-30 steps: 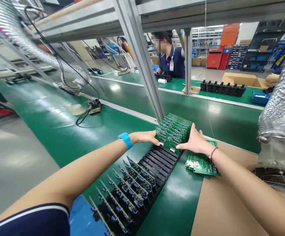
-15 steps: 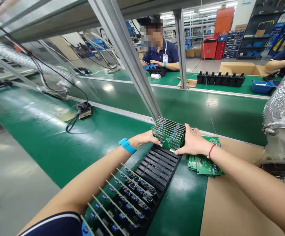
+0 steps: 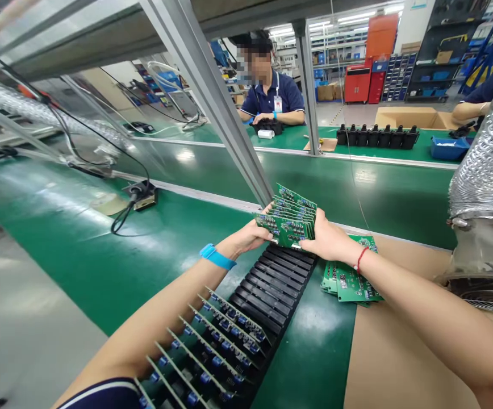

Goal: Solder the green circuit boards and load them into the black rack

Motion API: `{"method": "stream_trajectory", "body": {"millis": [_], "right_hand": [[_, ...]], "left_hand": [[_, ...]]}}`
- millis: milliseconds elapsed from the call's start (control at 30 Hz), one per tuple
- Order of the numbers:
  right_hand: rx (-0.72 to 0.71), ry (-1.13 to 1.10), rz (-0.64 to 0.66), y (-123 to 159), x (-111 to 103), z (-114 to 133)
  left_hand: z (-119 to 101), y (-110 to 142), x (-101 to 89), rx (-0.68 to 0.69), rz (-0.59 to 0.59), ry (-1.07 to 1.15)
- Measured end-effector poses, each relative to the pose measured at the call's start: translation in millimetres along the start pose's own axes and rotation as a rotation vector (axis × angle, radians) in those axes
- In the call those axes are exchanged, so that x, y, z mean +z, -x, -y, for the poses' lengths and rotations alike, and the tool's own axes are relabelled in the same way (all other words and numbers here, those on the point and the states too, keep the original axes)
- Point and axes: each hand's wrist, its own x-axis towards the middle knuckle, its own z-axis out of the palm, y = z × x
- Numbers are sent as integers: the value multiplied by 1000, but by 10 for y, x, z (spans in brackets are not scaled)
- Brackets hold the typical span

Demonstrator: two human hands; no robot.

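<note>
Between my two hands is a bunch of green circuit boards (image 3: 287,224), standing on edge at the far end of a long black slotted rack (image 3: 267,284). My left hand (image 3: 253,234) grips the left edges, thumb on the front board. On the right edges, my right hand (image 3: 325,236) is closed the same way. The rearmost board tilts up above the others. Nearer to me, a row of upright circuit boards (image 3: 212,341) with blue parts stands in the rack's slots. Beside my right wrist lies a flat pile of circuit boards (image 3: 352,281).
A metal post (image 3: 212,102) slants down just behind the rack. Brown cardboard (image 3: 400,341) covers the bench at right, near a foil duct (image 3: 480,159) and a fan (image 3: 485,295). A cable plug (image 3: 138,194) lies at left. Across the bench sits a co-worker (image 3: 267,96).
The bunch of boards has come up out of the rack's far slots, held by both hands, and its rear board now leans apart. My view has shifted slightly.
</note>
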Motion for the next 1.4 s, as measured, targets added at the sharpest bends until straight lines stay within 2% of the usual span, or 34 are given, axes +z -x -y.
{"method": "stream_trajectory", "body": {"millis": [167, 267, 500, 633, 733, 800, 833, 933, 1000, 1033, 1067, 1167, 1233, 1333, 1400], "right_hand": [[63, -11, 85, -10, -13, 2], [66, -30, 82, -1, 12, 9], [1, -74, 5, -103, 21, 110], [-90, -123, -15, -237, -134, 275], [-132, -237, -42, -248, -328, 443], [-122, -388, -41, -143, -462, 533], [-117, -464, -33, -47, -523, 561], [-60, -663, 46, 431, -662, 572], [-51, -736, 110, 892, -712, 522], [-35, -765, 148, 1153, -724, 484], [-13, -788, 183, 1427, -725, 437], [137, -790, 225, 2238, -675, 238], [244, -771, 284, 2688, -614, 46], [407, -734, 269, 3138, -545, -322], [511, -722, 188, 3295, -540, -574]], "left_hand": [[68, -47, -44, -36, 0, -8], [74, -64, -64, -75, 2, -25], [-9, -18, 167, 19, -100, 30], [-285, 49, 149, 68, -187, 13], [-682, 188, 106, 60, -225, -45], [-984, 352, 176, 10, -221, -124], [-1124, 455, 256, -7, -208, -161], [-1414, 828, 654, -111, -22, -354], [-1447, 1122, 990, -204, 30, -313], [-1407, 1279, 1161, -209, 34, -296], [-1332, 1437, 1329, -208, 61, -264], [-923, 1858, 1804, -333, 268, -26], [-574, 2018, 2106, -371, 308, 90], [-120, 1991, 2535, -460, 305, 170], [63, 1819, 2774, -418, 319, 160]]}}
